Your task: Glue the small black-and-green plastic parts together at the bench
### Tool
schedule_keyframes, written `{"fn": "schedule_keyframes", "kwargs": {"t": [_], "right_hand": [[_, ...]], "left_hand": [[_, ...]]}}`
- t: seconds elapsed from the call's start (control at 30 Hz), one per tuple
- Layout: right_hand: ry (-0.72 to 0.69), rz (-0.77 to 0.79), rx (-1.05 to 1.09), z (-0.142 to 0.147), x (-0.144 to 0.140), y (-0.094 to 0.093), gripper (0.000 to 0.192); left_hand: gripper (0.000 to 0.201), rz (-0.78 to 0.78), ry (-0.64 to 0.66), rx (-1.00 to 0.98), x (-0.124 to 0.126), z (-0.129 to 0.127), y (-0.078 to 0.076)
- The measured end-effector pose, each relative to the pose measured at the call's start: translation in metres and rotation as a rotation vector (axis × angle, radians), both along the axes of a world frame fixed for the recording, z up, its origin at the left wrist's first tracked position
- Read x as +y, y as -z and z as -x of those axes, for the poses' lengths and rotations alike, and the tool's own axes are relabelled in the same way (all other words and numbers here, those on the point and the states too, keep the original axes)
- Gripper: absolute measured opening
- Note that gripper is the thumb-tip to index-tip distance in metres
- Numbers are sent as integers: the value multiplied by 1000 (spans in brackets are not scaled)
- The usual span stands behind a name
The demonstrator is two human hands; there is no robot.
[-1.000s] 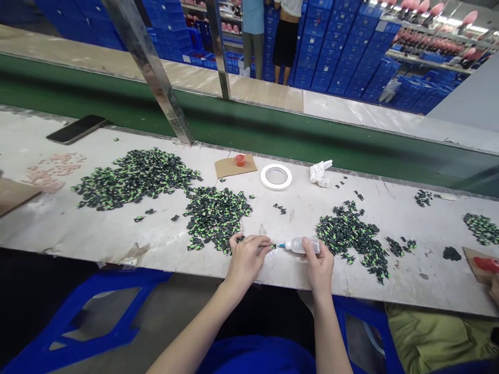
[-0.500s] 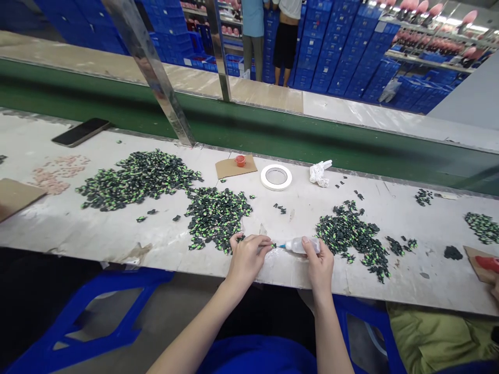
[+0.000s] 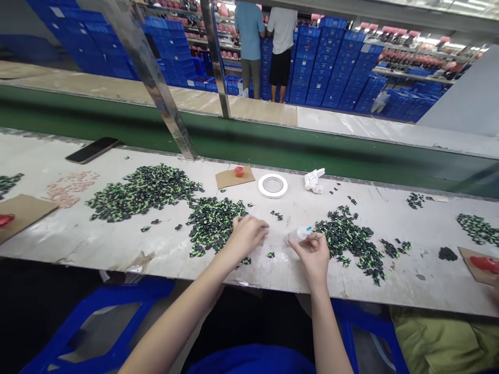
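Plastic bottle point(image 3: 303, 232) beside right hand point(image 3: 314, 254)

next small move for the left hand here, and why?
Probably the left hand picks one green-and-black piece from the pile it hovers beside. A piece lies alone on the table between the hands, and the right hand holds the small glue bottle raised beside the other pile, its tip on nothing. I can't tell whether the left fingers already pinch a piece.
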State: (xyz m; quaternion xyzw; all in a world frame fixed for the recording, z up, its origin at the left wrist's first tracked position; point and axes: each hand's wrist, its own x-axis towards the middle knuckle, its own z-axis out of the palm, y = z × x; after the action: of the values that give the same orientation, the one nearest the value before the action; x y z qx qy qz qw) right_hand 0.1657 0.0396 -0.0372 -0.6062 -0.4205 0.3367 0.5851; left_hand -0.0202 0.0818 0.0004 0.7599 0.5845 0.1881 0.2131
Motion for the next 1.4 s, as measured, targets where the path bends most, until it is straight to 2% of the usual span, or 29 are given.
{"fn": "schedule_keyframes", "kwargs": {"t": [0.07,0.2,0.33,0.43,0.5,0.6,0.67,0.77,0.87,1.0,1.13,1.2,1.3,1.4], "right_hand": [[-2,28,-43,1,3,4,52],[5,21,-128,2,3,7,54],[81,-126,-291,3,-11,2,60],[193,-297,-445,8,-27,0,44],[169,-419,-510,13,-37,0,27],[-6,-479,-554,22,-45,1,13],[-106,-461,-542,27,-45,1,14],[-229,-485,-485,29,-43,-1,19],[-332,-532,-406,31,-44,-3,20],[-331,-438,-289,32,-48,-2,13],[-234,-205,-179,28,-49,1,12],[-204,-115,-137,26,-49,1,17],[-196,-32,-90,23,-49,1,23],[-188,36,-68,23,-50,2,25]], "left_hand": [[20,-3,-19,72,21,-6,-2],[21,-6,4,95,52,-22,-3],[16,8,44,87,64,-27,0],[11,26,62,63,63,-23,2],[8,39,71,33,58,-18,2],[4,68,103,-30,39,-12,0],[3,112,152,-143,20,-7,-1],[9,252,218,-460,-12,-1,-3],[12,324,171,-606,-35,4,-2],[15,277,117,-633,-49,7,7],[8,-13,-36,-423,-55,2,23],[13,-141,-84,-303,-58,-4,32],[13,-229,-86,-201,-61,-13,43],[14,-239,-75,-174,-59,-17,47]]}}
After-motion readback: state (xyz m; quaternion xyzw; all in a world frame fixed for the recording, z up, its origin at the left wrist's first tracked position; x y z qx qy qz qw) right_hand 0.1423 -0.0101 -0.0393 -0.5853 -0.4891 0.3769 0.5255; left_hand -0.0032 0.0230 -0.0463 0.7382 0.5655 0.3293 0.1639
